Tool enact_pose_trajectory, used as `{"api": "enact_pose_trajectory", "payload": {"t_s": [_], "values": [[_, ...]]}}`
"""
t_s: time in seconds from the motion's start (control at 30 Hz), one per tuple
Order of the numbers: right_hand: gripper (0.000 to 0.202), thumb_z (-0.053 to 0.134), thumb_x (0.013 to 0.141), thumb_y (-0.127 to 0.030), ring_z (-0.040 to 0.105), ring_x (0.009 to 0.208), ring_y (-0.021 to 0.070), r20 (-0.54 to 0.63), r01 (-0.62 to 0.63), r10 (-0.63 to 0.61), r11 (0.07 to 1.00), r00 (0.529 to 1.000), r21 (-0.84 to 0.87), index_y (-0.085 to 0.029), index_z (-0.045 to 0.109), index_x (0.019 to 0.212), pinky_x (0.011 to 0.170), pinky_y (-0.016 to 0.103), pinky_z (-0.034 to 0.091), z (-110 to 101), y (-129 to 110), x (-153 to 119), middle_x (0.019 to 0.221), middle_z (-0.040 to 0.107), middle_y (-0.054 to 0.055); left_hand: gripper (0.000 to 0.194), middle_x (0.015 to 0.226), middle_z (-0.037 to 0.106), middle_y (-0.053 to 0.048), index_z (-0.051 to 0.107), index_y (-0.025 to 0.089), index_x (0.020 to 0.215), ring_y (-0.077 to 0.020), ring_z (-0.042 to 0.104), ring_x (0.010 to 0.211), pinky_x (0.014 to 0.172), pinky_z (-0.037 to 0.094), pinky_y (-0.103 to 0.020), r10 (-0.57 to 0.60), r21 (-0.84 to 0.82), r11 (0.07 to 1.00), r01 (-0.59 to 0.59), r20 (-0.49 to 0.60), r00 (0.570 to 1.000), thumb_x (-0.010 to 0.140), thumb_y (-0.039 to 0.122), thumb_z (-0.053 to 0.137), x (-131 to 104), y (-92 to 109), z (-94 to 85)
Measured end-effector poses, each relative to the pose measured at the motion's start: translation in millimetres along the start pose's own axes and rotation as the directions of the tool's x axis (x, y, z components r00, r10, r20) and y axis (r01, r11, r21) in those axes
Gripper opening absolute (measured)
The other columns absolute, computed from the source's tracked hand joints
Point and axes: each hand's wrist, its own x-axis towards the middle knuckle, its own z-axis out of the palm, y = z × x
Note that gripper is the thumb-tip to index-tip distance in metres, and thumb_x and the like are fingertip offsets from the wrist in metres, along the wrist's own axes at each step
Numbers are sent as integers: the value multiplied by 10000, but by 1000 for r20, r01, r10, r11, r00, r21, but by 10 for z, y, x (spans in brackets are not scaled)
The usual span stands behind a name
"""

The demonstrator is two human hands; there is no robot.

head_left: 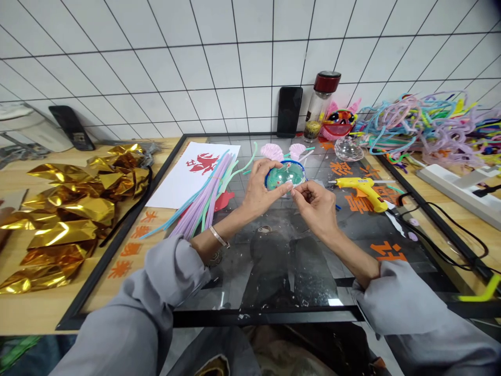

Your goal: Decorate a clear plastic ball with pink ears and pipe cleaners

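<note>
A clear dome-shaped piece (pixel 285 175) with a green inside and a blue rim is held over the glass board. My left hand (pixel 261 187) wraps round its left side, thumb along the front edge. At its lower right edge, the thumb and forefinger of my right hand (pixel 314 204) are pinched together; anything between them is too small to make out. Two pink fuzzy rounded pieces (pixel 272 152) show just behind the dome. Left of my left hand, a bundle of purple, blue and green pipe cleaners (pixel 209 196) lies partly on a white sheet (pixel 176 180).
A yellow glue gun (pixel 362 189) lies at the right, its cable near a white power strip (pixel 462 190). Behind stand a phone (pixel 289 112) and a bottle (pixel 319 107). Gold foil (pixel 70 214) covers the left; tangled pipe cleaners (pixel 434 130) fill the back right.
</note>
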Motion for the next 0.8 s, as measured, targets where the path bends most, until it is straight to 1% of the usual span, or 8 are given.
{"api": "enact_pose_trajectory", "payload": {"t_s": [0.17,0.3,0.37,0.47,0.57,0.7,0.8], "values": [[190,604,858,-335,481,548,113,-65,-61,65,996,996,62,-206,587,720,559,267,363,-85,102,30,604,565,-36,358,1168,564,-62,563,272,1094,-256,551,1150,974,491,-448,-30,-5,1000,30,-13,999,796,352,744,-12,10,-3],[133,623,840,-307,516,567,115,-52,-55,60,994,997,96,-206,602,755,568,264,392,-105,133,30,646,605,-28,372,1167,571,-63,553,279,1102,-262,549,1152,992,481,-465,-15,6,1000,15,-12,1000,789,335,745,-11,7,-8],[91,636,819,-281,512,566,112,-31,-22,25,997,999,74,-203,616,778,574,263,406,-100,119,22,664,608,-26,372,1155,575,-57,549,283,1100,-259,549,1150,1000,476,-463,-1,18,1000,1,-15,1000,788,343,742,-7,-5,-4],[44,627,805,-229,504,561,110,-18,62,-62,998,998,17,-197,625,774,585,266,418,-91,93,5,665,600,-24,369,1154,575,-51,545,283,1098,-253,556,1138,982,485,-449,-2,24,1000,2,-26,1000,792,365,734,-6,-29,11],[79,596,823,-188,528,580,120,1,161,-162,985,987,-60,-195,622,748,597,267,423,-84,85,-17,666,608,-11,371,1166,572,-50,541,287,1100,-252,556,1142,973,492,-442,-3,15,1000,4,-35,999,793,373,730,-8,-46,24],[83,575,854,-186,583,645,145,31,285,-284,943,958,-170,-191,637,800,645,282,448,-62,95,-45,725,647,22,356,1167,574,-51,543,298,1098,-252,557,1144,988,491,-447,-2,9,1000,3,-32,999,800,363,726,-7,-48,29],[86,574,872,-207,592,647,151,46,321,-319,920,946,-225,-196,640,817,650,284,455,-40,105,-55,728,661,26,355,1163,575,-54,546,303,1097,-257,556,1141,981,495,-454,-6,16,1000,7,-34,999,796,357,728,-3,-47,33]]}}
